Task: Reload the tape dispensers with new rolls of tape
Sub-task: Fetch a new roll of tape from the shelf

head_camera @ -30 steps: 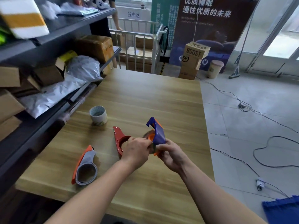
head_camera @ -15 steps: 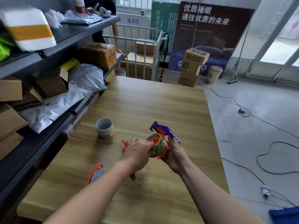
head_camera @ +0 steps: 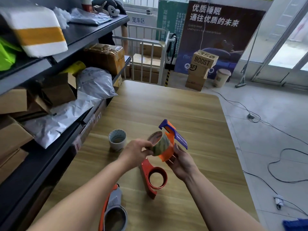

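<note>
Your left hand pinched the tape roll, partly seated in the dispenser your right hand held above the table; pushed crooked, it could have jammed or slipped free from your fingers.

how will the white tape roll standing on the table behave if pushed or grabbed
The white roll stands on its flat end on the table, so a push would probably slide it rather than roll it; tipped over, it likely rolls. Its open hollow core suggests it is light and stiff enough to pinch by the wall.
</note>
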Demonstrator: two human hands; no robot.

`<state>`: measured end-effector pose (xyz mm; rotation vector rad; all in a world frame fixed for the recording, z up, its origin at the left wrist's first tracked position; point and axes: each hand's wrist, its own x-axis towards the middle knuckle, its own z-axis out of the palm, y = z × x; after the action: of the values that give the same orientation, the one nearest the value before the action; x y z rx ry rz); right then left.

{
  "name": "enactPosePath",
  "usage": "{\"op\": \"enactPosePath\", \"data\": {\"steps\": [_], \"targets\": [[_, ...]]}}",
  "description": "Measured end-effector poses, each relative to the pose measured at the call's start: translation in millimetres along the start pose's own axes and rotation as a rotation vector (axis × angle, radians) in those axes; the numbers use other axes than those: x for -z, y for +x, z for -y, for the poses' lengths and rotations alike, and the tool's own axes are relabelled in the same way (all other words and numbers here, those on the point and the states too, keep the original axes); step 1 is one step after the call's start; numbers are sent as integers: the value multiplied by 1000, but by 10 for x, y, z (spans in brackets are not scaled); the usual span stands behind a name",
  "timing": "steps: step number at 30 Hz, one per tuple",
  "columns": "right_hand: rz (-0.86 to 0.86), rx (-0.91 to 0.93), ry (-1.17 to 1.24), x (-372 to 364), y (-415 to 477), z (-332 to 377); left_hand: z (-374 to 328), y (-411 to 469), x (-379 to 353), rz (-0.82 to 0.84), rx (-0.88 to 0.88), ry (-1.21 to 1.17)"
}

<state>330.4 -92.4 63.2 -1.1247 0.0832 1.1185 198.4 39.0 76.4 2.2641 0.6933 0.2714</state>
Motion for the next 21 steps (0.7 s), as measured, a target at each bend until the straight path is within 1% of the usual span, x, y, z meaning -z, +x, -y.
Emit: {"op": "enactPosePath", "data": {"steps": [2, 5, 9, 12, 17, 21], "targets": [[-8, 11, -33, -23, 36, -9, 127, 32, 87, 3, 53, -32], [3, 29, -143, -26, 70, -45, 351, 70, 200, -64, 77, 9], [3, 36, -259, -13, 82, -71, 643, 162, 326, -147, 111, 181], [5, 39, -293, 12, 77, -96, 826, 266, 377, -197, 150, 290], [-14, 74, -371, 67, 93, -124, 1161, 455, 401, -171, 238, 430], [-47, 95, -450, 129, 121, -149, 1380, 583, 371, -101, 289, 485]]}}
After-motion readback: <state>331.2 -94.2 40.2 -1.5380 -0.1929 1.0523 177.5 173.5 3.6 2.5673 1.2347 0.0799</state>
